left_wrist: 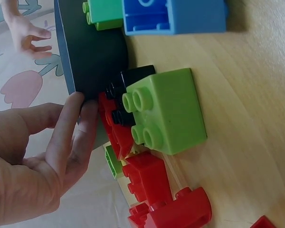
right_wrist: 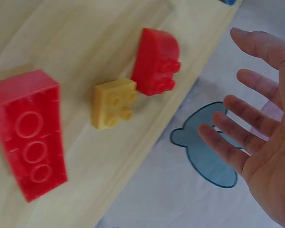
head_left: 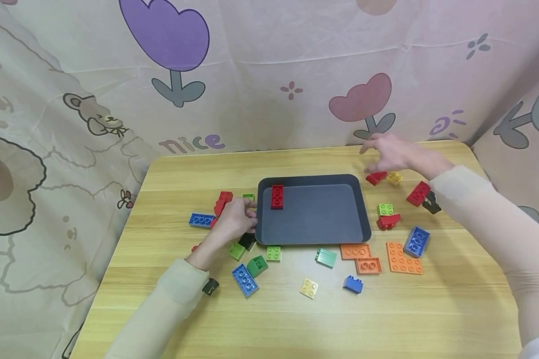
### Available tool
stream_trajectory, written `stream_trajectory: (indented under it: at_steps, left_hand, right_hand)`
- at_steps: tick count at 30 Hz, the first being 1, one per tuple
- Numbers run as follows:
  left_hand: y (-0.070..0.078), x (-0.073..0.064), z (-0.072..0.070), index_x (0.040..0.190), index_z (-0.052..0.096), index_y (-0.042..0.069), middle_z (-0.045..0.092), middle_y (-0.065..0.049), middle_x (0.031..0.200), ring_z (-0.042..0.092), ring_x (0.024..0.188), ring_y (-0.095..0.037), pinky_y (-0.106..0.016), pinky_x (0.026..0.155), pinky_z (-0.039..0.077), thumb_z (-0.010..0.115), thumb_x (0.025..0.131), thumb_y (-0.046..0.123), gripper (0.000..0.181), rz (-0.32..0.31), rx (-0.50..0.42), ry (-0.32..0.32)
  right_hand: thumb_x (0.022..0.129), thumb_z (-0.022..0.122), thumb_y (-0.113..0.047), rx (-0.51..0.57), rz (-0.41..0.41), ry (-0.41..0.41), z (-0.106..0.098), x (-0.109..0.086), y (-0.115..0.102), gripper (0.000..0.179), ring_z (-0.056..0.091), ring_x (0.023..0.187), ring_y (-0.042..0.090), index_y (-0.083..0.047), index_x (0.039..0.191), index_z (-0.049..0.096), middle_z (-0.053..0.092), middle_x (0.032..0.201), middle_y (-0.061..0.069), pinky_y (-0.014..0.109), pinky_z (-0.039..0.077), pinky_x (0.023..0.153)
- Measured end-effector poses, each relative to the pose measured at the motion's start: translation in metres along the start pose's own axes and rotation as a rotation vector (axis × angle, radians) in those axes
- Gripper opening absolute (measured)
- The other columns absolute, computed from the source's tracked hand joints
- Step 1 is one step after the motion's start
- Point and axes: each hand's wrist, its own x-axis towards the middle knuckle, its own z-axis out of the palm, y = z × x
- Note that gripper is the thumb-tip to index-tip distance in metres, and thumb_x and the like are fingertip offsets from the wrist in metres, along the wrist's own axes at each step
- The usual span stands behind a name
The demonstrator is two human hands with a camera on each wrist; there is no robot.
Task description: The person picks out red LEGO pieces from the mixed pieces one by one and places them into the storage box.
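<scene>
A dark grey tray (head_left: 319,214) lies on the table with one red brick (head_left: 277,197) inside, near its back left corner. My left hand (head_left: 235,218) is at the tray's left side; in the left wrist view its extended fingertips (left_wrist: 76,100) touch the outer wall. Beside that hand are a light green brick (left_wrist: 173,111), a black brick (left_wrist: 140,73) and several red bricks (left_wrist: 149,175). My right hand (head_left: 388,152) hovers over the back right of the table, fingers spread and holding nothing. Near it lie a curved red brick (right_wrist: 154,61) and a yellow brick (right_wrist: 114,104).
In front of the tray are a teal brick (head_left: 326,258), orange bricks (head_left: 368,266), a pale yellow brick (head_left: 309,288) and a small blue brick (head_left: 353,284). To the right lie a blue brick (head_left: 416,242) and an orange plate (head_left: 402,259). A printed curtain (head_left: 269,75) hangs behind the table.
</scene>
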Motion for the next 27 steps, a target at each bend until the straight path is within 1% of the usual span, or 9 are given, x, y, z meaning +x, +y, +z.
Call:
stream_trajectory:
  at_steps: [3,7,10,13,18,22,27]
  left_hand:
    - [0.000,-0.001,0.000,0.144,0.058,-0.003,0.068,-0.017,0.104,0.075,0.082,-0.021,-0.029,0.074,0.067,0.067,0.097,-0.006,0.048,-0.004,-0.005,0.000]
    - [0.001,-0.001,0.000,0.144,0.057,-0.003,0.067,-0.017,0.104,0.075,0.083,-0.021,-0.029,0.075,0.067,0.067,0.097,-0.006,0.048,-0.010,-0.010,0.000]
    - [0.001,-0.001,0.000,0.145,0.057,-0.003,0.067,-0.017,0.104,0.075,0.084,-0.022,-0.029,0.075,0.067,0.067,0.097,-0.006,0.048,-0.010,-0.011,0.000]
    - [0.001,-0.001,0.000,0.145,0.057,-0.003,0.066,-0.017,0.103,0.075,0.084,-0.022,-0.029,0.075,0.067,0.067,0.097,-0.006,0.049,-0.010,-0.012,0.001]
    - [0.001,-0.001,0.000,0.145,0.057,-0.003,0.066,-0.016,0.102,0.074,0.083,-0.022,-0.028,0.074,0.067,0.067,0.097,-0.006,0.049,-0.013,-0.012,0.002]
    - [0.001,-0.001,0.000,0.145,0.057,-0.003,0.066,-0.016,0.102,0.074,0.083,-0.021,-0.029,0.076,0.067,0.067,0.098,-0.005,0.048,-0.014,-0.013,0.000]
    - [0.001,-0.001,0.000,0.145,0.058,-0.003,0.066,-0.016,0.102,0.074,0.081,-0.020,-0.029,0.075,0.067,0.067,0.097,-0.005,0.048,-0.016,-0.019,-0.001]
  right_hand:
    - [0.083,0.086,-0.031,0.007,-0.003,-0.005,0.007,0.000,0.005,0.052,0.055,0.132,0.059,-0.006,0.126,0.072,0.058,0.145,0.033,0.073,0.048,0.109]
    - [0.081,0.087,-0.029,0.024,0.001,-0.021,0.015,-0.001,0.009,0.047,0.062,0.123,0.053,-0.006,0.120,0.075,0.063,0.137,0.031,0.068,0.053,0.103]
    - [0.080,0.088,-0.029,0.029,0.013,-0.039,0.021,-0.003,0.010,0.044,0.066,0.111,0.043,-0.006,0.116,0.076,0.067,0.127,0.024,0.062,0.057,0.097]
    - [0.080,0.089,-0.028,0.040,0.028,-0.056,0.025,-0.005,0.010,0.042,0.066,0.108,0.038,-0.007,0.114,0.076,0.068,0.122,0.020,0.059,0.057,0.097]
    - [0.080,0.089,-0.025,0.072,0.040,-0.067,0.031,-0.006,0.011,0.039,0.067,0.103,0.035,-0.007,0.112,0.077,0.068,0.116,0.018,0.058,0.058,0.095]
    - [0.080,0.089,-0.024,0.073,0.032,-0.067,0.034,-0.007,0.013,0.037,0.067,0.101,0.033,-0.007,0.111,0.077,0.067,0.114,0.017,0.057,0.058,0.094]
    - [0.079,0.088,-0.023,0.066,0.021,-0.058,0.038,-0.006,0.015,0.031,0.067,0.099,0.030,-0.010,0.106,0.077,0.067,0.108,0.013,0.053,0.058,0.091]
